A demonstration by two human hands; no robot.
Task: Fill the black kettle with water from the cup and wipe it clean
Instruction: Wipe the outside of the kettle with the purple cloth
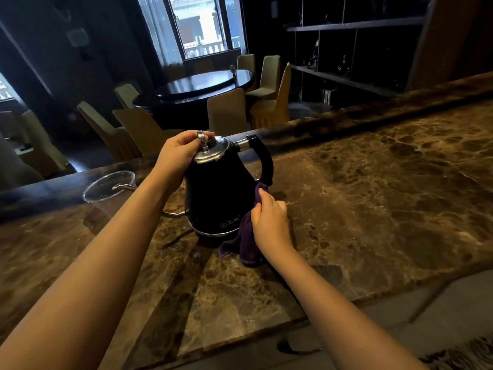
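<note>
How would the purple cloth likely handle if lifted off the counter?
The purple cloth, pinched in the right hand against the black kettle, hangs in loose folds, so it is probably floppy. It looks thin, so likely light. Its lower end trails on the marble counter and would probably drag.

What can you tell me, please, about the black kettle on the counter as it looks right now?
The black kettle stands upright on the brown marble counter. Its glossy dark body widens toward a silver band at the base, with a pale logo low on the front. The silvery lid is shut; a curved black handle arches on the right. The left hand rests on the lid and its knob, while the right hand presses a purple cloth against the lower right side, below the handle.
</note>
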